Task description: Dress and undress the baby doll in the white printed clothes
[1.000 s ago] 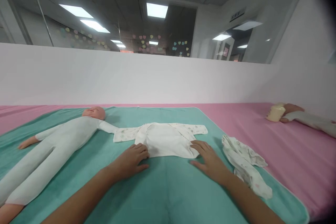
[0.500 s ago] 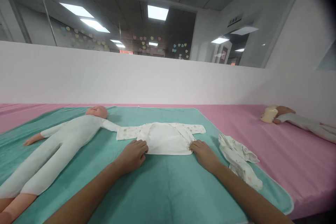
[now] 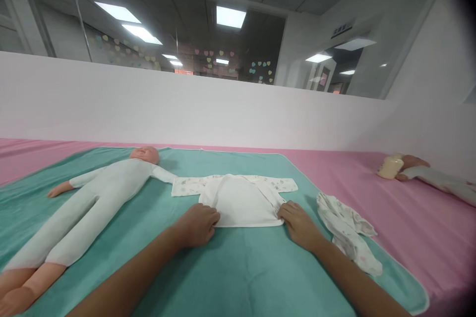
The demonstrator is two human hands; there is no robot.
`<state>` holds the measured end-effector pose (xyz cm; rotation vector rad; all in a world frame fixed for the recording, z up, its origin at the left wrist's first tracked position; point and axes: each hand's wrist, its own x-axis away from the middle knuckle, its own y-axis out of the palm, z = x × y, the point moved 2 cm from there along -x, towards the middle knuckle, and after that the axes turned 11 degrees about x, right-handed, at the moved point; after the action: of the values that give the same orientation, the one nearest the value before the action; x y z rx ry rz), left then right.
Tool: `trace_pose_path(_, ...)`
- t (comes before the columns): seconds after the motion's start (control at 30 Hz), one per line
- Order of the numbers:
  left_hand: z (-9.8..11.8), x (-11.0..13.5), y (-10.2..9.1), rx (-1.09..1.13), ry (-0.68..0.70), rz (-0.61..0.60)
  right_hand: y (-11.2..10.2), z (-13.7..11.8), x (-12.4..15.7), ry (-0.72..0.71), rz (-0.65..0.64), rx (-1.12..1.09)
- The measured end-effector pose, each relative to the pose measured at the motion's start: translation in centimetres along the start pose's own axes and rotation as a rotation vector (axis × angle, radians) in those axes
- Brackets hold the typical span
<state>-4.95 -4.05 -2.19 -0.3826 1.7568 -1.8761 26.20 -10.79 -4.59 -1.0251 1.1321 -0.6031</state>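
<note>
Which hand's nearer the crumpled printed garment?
Right. The right hand is just left of the crumpled printed garment; the left hand is farther off, across the white baby shirt.

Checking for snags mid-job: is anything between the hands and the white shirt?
Nothing visible: the left hand and right hand each grip the white shirt near a lower corner. The crumpled garment lies farther right, not between them.
</note>
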Motion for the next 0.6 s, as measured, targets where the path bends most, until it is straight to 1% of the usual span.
trace_pose_path(0.1, 0.3, 0.0, 0.1, -0.027, 0.007, -0.010, 0.0, 0.1, 0.2, -0.012, -0.016, -0.009)
trace_pose_path(0.17, 0.6, 0.0, -0.2, -0.033, 0.016, 0.017, 0.0, 0.1, 0.3, -0.014, -0.027, -0.021)
trace_pose_path(0.23, 1.0, 0.0, -0.6, -0.033, 0.032, 0.098, -0.3, -0.1, 0.3, -0.003, -0.024, -0.026)
trace_pose_path(0.3, 1.1, -0.2, -0.9, -0.001, 0.055, 0.214, -0.6, -0.5, 0.2, 0.004, -0.004, -0.023)
trace_pose_path(0.37, 0.9, -0.5, -0.9, 0.056, 0.075, 0.293, -0.9, -1.0, -0.1, -0.026, 0.009, -0.028)
trace_pose_path(0.4, 0.8, -0.6, -0.7, 0.079, 0.082, 0.292, -1.0, -1.3, -0.2, -0.051, 0.006, -0.034)
trace_pose_path(0.43, 0.7, -0.7, -0.5, 0.091, 0.082, 0.265, -1.0, -1.5, -0.3, -0.073, -0.004, -0.039)
trace_pose_path(0.5, 0.7, -0.5, -0.1, 0.083, 0.051, 0.184, -0.9, -1.7, -0.4, -0.088, -0.025, -0.042)
trace_pose_path(0.57, 0.9, 0.6, -0.3, 0.086, -0.006, 0.148, -1.0, -1.7, -0.5, -0.085, -0.045, -0.032)
trace_pose_path(0.6, 1.1, 1.6, -0.7, 0.109, -0.032, 0.162, -1.0, -1.8, -0.6, -0.090, -0.058, -0.028)
